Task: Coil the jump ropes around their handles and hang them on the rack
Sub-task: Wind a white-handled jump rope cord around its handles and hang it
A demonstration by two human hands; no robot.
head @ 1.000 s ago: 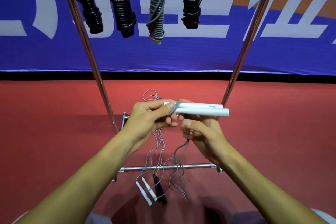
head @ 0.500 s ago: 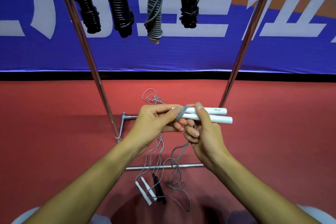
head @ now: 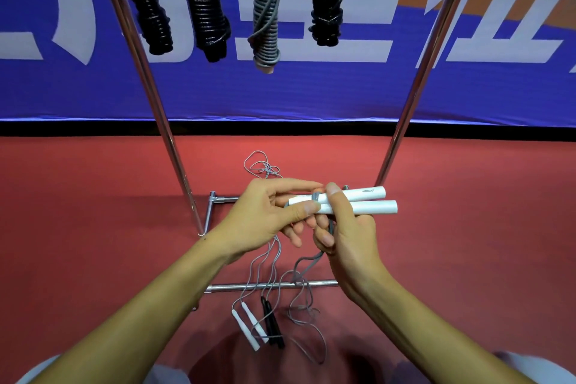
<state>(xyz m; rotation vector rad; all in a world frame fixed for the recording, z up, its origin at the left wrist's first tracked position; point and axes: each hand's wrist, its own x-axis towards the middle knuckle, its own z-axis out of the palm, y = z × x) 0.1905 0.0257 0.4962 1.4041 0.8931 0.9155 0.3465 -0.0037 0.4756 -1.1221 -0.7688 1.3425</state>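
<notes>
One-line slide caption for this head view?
Both hands, left and right, grip paired white handles, starting the grey rope wrap below four hung ropes.

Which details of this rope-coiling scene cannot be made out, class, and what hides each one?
1. Head view: the rack's top bar and hooks are cut off by the upper edge, so how the coiled ropes hang is unseen.
2. The white handles' left ends are covered by the hands, left and right.
3. The logo on the upper handle is too small.
</notes>
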